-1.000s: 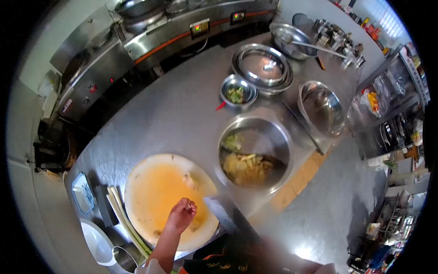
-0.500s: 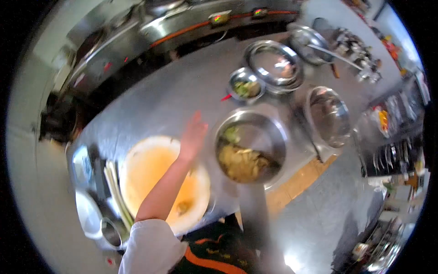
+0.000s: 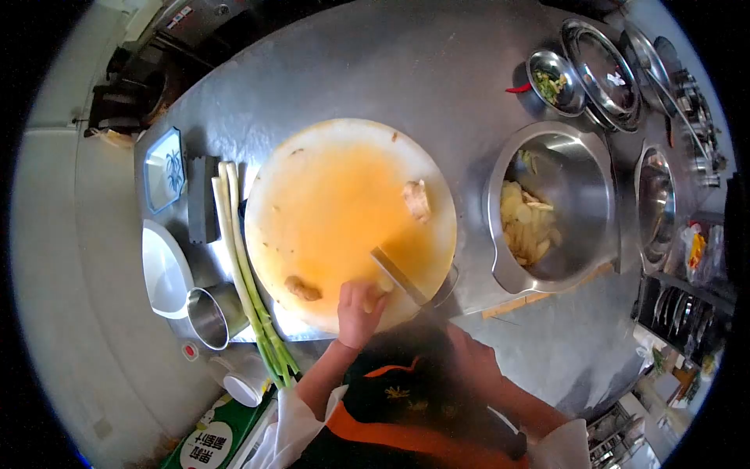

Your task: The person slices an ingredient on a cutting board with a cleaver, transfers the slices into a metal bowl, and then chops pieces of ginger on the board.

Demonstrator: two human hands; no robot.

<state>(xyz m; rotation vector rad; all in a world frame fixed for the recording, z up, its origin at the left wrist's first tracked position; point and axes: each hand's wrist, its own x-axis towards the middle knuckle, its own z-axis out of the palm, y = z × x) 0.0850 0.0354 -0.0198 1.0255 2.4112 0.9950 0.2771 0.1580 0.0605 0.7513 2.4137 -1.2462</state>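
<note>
A round cutting board [image 3: 328, 184], stained orange in the middle, lies on the steel counter. Near its front edge, my left hand [image 3: 359, 313] is closed around a small pale piece of peeled ginger [image 3: 383, 286]. My right hand [image 3: 470, 356], dim and partly blurred, is closed on a cleaver, whose handle is mostly hidden. The cleaver blade [image 3: 400, 276] stands just right of the ginger piece; whether they touch I cannot tell. One ginger knob [image 3: 416, 201] sits at the board's right side, and a smaller brown ginger piece [image 3: 302, 288] lies at its front left.
Green onions [image 3: 242, 266] lie along the board's left side, beside a dark block [image 3: 202, 199], a steel cup [image 3: 209, 316] and a white bowl [image 3: 166, 270]. To the right, a steel basin [image 3: 582, 187] holds pale slices; a small bowl [image 3: 574, 90] of chopped greens stands behind it.
My view has swung left and down over the board. My left hand has drawn back from beyond the board to its front edge and now grips ginger. The cleaver blade now shows at the board.
</note>
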